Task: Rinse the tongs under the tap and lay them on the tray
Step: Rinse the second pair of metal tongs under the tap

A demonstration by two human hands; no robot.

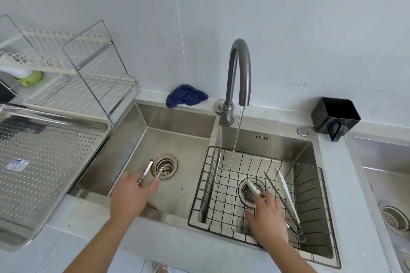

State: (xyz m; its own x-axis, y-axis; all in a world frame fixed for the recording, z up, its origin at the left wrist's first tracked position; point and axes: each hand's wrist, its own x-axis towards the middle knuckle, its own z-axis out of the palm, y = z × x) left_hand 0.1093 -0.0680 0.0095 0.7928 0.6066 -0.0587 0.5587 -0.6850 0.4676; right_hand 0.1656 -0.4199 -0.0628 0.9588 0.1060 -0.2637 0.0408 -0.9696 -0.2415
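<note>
My left hand [131,195] is closed around a pair of metal tongs [147,169], whose toothed tips point at the drain of the left sink basin [177,122]. My right hand [267,215] reaches into the black wire basket [200,186] in the right basin. Its fingers are spread, with the fingertips on one arm of the white tongs [286,193]. A thin pair of metal tongs [282,201] lies beside them in the basket. The tap [240,73] runs a thin stream into the basket's far left corner. The perforated steel tray [66,118] sits on the counter at the left.
A wire dish rack [88,77] stands behind the tray. A blue cloth [186,95] lies behind the left basin. A black holder [336,117] sits at the right, with another sink [388,184] beyond it.
</note>
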